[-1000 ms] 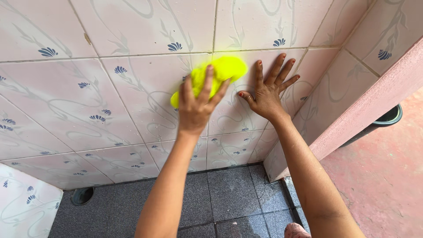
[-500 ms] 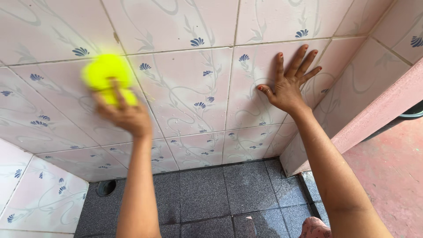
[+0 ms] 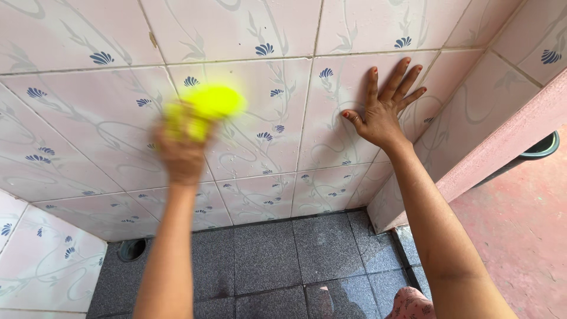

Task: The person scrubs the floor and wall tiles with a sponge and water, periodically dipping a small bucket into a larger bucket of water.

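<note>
My left hand presses a bright yellow sponge against the pink tiled wall, which carries blue flower and vine patterns. Hand and sponge are blurred by motion. My right hand lies flat on the same wall further right, fingers spread, holding nothing. It rests near the inner corner where the wall meets a side wall.
Dark grey floor tiles lie below, wet in places, with a round drain hole at the left. A pink ledge runs along the right, a dark green basin rim behind it. Reddish floor lies at right.
My left hand swept the sponge from the wall's middle to the far left, then back rightward toward the centre. My right hand has stayed flat on the wall.
</note>
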